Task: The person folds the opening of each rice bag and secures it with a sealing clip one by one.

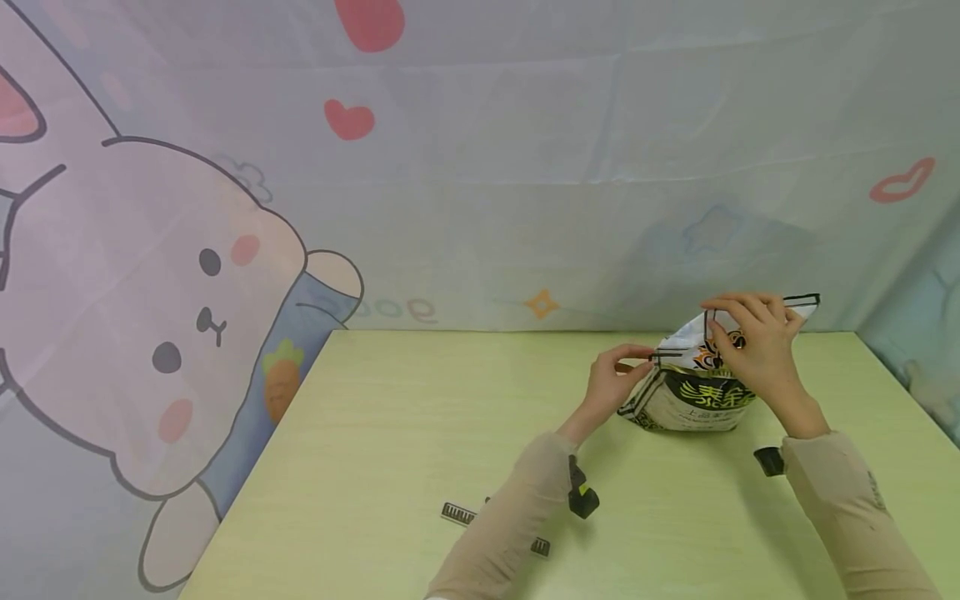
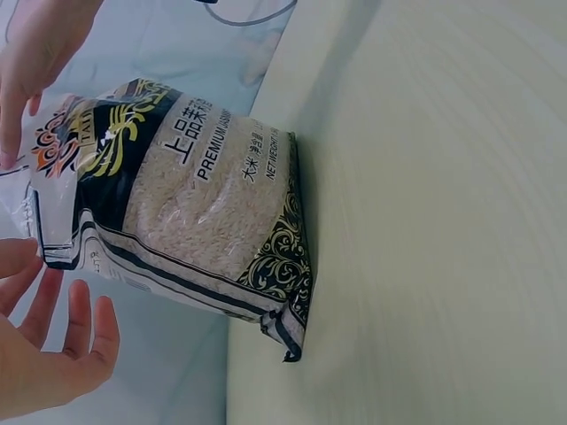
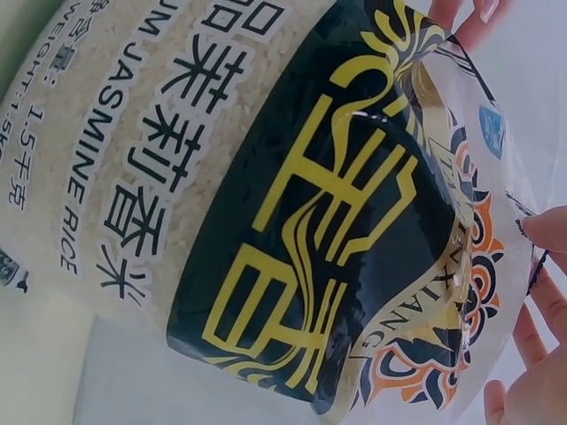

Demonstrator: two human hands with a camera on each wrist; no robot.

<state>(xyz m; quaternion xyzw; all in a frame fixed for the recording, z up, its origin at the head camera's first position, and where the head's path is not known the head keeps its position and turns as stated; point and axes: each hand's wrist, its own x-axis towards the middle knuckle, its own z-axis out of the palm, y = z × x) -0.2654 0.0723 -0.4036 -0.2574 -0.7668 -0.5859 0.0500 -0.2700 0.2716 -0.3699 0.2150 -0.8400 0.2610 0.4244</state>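
A bag of jasmine rice stands upright on the table, its clear lower part showing white grains and its dark band bearing yellow lettering. At the bag's upper left corner, my left hand pinches the white plastic between thumb and fingers. Higher up, my right hand holds the top edge, with thumb in front and fingers over the back. In the left wrist view, the rice bag rests its base on the table, with my left hand at its top corner. The right wrist view shows my right hand gripping the bag's top edge.
The pale green table meets a cartoon-printed cloth behind the bag. A small black-and-white patterned strip lies partly under the left forearm. Black wrist devices sit beside both sleeves.
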